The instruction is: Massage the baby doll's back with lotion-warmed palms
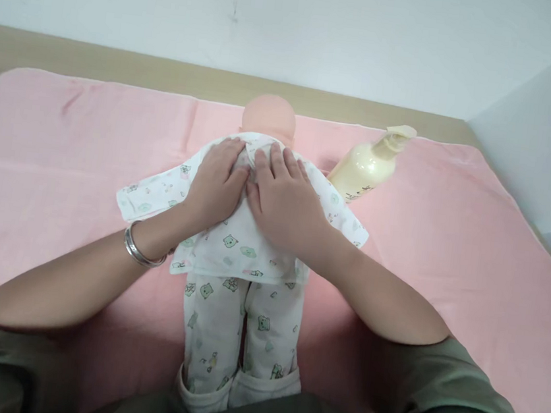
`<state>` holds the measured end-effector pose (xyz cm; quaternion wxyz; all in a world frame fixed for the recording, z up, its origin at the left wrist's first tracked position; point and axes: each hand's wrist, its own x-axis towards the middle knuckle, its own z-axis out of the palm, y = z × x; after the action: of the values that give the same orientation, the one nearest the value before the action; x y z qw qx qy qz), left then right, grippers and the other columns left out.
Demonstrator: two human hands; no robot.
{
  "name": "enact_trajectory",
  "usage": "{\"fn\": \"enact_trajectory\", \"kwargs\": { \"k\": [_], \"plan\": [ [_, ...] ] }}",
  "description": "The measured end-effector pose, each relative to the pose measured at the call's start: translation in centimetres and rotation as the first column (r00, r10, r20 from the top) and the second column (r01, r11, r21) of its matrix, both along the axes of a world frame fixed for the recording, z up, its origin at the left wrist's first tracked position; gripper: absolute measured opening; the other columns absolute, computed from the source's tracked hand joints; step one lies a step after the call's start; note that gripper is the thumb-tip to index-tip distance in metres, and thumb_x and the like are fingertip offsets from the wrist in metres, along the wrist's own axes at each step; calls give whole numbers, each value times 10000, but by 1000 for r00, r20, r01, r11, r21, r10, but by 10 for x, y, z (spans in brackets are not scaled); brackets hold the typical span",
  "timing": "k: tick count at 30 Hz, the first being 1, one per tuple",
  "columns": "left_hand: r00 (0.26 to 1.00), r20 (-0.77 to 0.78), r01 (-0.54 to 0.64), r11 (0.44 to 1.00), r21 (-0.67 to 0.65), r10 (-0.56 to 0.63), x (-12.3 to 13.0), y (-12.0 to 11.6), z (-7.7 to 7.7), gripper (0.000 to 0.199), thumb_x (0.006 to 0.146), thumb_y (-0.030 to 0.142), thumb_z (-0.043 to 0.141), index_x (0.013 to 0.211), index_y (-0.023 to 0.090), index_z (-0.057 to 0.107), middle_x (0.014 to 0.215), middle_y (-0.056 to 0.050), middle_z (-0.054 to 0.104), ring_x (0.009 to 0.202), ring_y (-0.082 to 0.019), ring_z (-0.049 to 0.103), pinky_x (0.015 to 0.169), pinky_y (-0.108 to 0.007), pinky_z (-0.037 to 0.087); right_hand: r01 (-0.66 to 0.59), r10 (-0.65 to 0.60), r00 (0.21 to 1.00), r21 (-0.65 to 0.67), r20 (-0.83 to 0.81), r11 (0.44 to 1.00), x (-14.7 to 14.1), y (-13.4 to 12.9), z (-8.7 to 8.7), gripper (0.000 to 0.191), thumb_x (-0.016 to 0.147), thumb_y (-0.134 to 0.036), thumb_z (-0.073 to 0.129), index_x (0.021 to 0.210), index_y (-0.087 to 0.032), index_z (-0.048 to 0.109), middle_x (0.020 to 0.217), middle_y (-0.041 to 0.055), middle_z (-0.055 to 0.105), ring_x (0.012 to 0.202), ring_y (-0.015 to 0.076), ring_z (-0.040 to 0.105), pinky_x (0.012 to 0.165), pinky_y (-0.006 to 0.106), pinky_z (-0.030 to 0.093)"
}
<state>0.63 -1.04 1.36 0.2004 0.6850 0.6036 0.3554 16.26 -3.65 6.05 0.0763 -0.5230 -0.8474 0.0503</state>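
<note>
A baby doll point(269, 114) lies on the pink mat with its bald head away from me and its legs toward me. It wears a white printed shirt point(245, 253) and matching trousers point(269, 325). My left hand point(219, 180) lies flat on the left side of the doll's upper body, fingers stretched forward. Beside it, my right hand point(286, 198) rests flat on the right side with fingers a little spread. The two thumbs almost meet in the middle. Both hands press on the cloth without gripping anything. The doll's own hands are hidden in the sleeves.
A pale yellow pump bottle point(364, 167) stands or leans right of the doll, partly behind its sleeve. The pink mat point(451, 233) covers a wooden surface point(122, 63) that meets a white wall point(325, 33) at the back. A silver bangle point(136, 247) circles my left wrist.
</note>
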Motion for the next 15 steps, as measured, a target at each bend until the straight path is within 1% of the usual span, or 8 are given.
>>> {"fn": "enact_trajectory", "kwargs": {
  "k": [3,6,11,13,15],
  "plan": [
    [998,64,-19,999,32,16,-2,2,-5,480,983,397,477,1415,256,630,1580,-89,601,1526,-304,513,1359,-500,360,-20,21,1000,55,-10,998,-1,-8,-2,613,1109,-288,402,1669,-44,357,1737,248,307,1642,450,261,1354,617,268],
    [996,83,-24,998,59,19,-1,0,-7,474,972,377,495,1406,247,635,1570,-91,612,1505,-306,533,1346,-517,374,-1,3,997,34,-74,999,-3,-6,-4,606,1088,-262,436,1657,-61,392,1734,220,336,1644,421,276,1367,589,266],
    [996,92,-20,997,75,13,0,-1,-9,480,950,355,490,1384,209,633,1547,-125,620,1480,-324,553,1333,-523,382,35,-44,984,-53,-173,998,0,19,-8,633,1058,-238,480,1669,-107,382,1770,165,279,1679,371,200,1397,582,185],
    [994,103,-35,995,91,26,0,0,-10,490,925,342,492,1366,194,645,1525,-128,635,1461,-323,566,1321,-524,400,16,-28,975,-58,-220,998,4,30,-12,627,1040,-235,504,1651,-120,416,1774,151,275,1686,355,182,1397,589,177],
    [993,116,-41,994,100,30,0,0,-10,486,911,332,493,1346,190,657,1509,-122,648,1445,-315,576,1312,-521,416,-7,-4,962,-42,-274,999,8,38,-16,598,1023,-240,522,1608,-129,479,1766,144,299,1686,358,185,1388,608,200]
  ]
}}
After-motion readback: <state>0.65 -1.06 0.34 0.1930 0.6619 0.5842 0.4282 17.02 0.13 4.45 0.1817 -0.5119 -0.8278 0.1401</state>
